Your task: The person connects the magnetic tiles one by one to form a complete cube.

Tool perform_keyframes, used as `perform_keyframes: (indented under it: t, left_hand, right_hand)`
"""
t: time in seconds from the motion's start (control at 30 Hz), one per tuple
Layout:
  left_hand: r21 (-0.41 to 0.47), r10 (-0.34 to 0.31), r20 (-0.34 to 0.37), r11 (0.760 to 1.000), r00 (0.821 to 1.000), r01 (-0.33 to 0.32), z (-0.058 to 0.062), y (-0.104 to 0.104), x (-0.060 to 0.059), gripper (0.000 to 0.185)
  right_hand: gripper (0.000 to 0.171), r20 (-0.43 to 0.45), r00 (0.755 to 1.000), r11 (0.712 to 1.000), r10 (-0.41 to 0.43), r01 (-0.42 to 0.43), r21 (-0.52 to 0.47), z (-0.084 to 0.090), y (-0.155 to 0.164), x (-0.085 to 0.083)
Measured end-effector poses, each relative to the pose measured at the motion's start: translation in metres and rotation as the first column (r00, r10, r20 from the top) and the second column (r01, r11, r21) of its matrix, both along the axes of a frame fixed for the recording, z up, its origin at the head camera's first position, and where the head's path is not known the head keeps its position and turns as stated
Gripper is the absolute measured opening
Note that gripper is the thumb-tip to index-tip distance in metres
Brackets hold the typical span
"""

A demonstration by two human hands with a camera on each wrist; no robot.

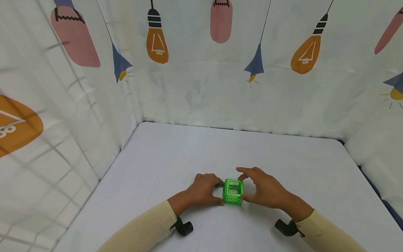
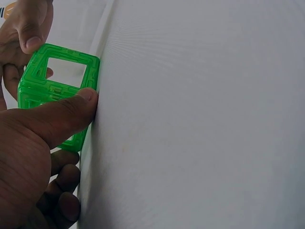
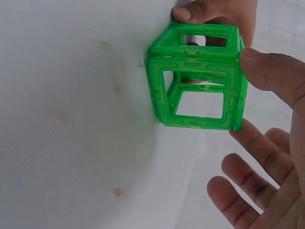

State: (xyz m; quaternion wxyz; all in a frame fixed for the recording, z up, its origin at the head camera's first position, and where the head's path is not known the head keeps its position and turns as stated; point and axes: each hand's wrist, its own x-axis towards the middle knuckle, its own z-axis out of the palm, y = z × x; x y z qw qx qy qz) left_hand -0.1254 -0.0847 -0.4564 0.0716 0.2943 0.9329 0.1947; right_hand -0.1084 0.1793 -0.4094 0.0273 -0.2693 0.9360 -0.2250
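A green see-through cube (image 1: 233, 191) of magnetic tiles, with square window openings, sits on the white table between both hands. From its left side, my left hand (image 1: 206, 190) holds it with thumb and fingers. The left wrist view has the left thumb (image 2: 71, 112) lying along the cube's near face, fingers curled beneath. On the other side, my right hand (image 1: 267, 189) pinches the cube's edge. Its thumb (image 3: 264, 67) is at one corner in the right wrist view and a fingertip (image 3: 240, 131) at another, while the other fingers spread away.
The white table (image 1: 176, 150) stretches around the cube to a rounded far edge. White curtains (image 1: 201, 91) printed with lamps and bulbs hang behind it and at its sides. Dark wrist mounts (image 1: 184, 227) stick out from under both beige sleeves (image 1: 141, 229).
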Motion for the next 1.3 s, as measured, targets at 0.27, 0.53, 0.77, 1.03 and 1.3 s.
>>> perform_keyframes:
  t: [0.27, 0.53, 0.77, 1.03, 1.3]
  left_hand:
    - [0.001, 0.001, -0.001, 1.0, 1.0, -0.001, 0.0015, -0.0001, 0.0007, 0.059]
    - [0.01, -0.001, 0.001, 1.0, 1.0, 0.001, -0.0001, -0.0003, 0.0001, 0.059]
    - [0.008, 0.001, 0.005, 1.0, 1.0, -0.001, -0.0005, -0.0009, 0.0, 0.058]
    - [-0.003, 0.002, 0.001, 1.0, 1.0, -0.002, -0.0001, -0.0005, -0.0001, 0.059]
    - [-0.013, 0.006, -0.002, 1.0, 1.0, -0.006, 0.0012, 0.0004, 0.0007, 0.059]
  right_hand:
    - [0.096, -0.013, 1.0, 1.0, -0.001, 0.001, -0.013, -0.0027, 0.0025, 0.0024]
    - [0.096, -0.032, 0.999, 1.0, -0.001, 0.001, 0.001, -0.0054, 0.0019, 0.0043]
    - [0.094, -0.05, 0.999, 1.0, 0.003, -0.003, 0.012, -0.0045, 0.0003, 0.0043]
    - [0.095, -0.057, 0.998, 0.999, -0.029, 0.03, 0.015, -0.0054, 0.0002, 0.0059]
    - [0.092, -0.056, 0.997, 0.998, -0.048, 0.05, 0.027, -0.0068, 0.0012, 0.009]
